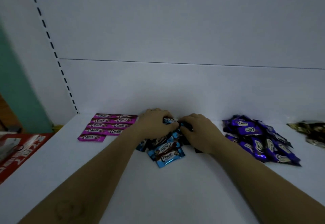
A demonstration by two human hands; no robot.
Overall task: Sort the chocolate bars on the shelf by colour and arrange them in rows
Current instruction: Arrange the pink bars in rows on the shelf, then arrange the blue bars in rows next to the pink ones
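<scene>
The blue bars (167,150) held in my left grip (154,123) and right grip (198,133) wear glossy plastic film, smooth on the face and crinkled at the ends. The pink bars (109,126) have the same sheen, uncreased. The purple bars (255,135) gleam, their film creased. The gold wrappers (311,130) look metallic. The shelf (158,197) is smooth, matt white, like its back panel (175,30).

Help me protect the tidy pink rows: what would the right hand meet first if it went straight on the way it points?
Probably the left hand, close ahead of the right hand over the blue bars; both hold bars from that pile. The pink rows lie beyond it, though depth is unclear.
</scene>
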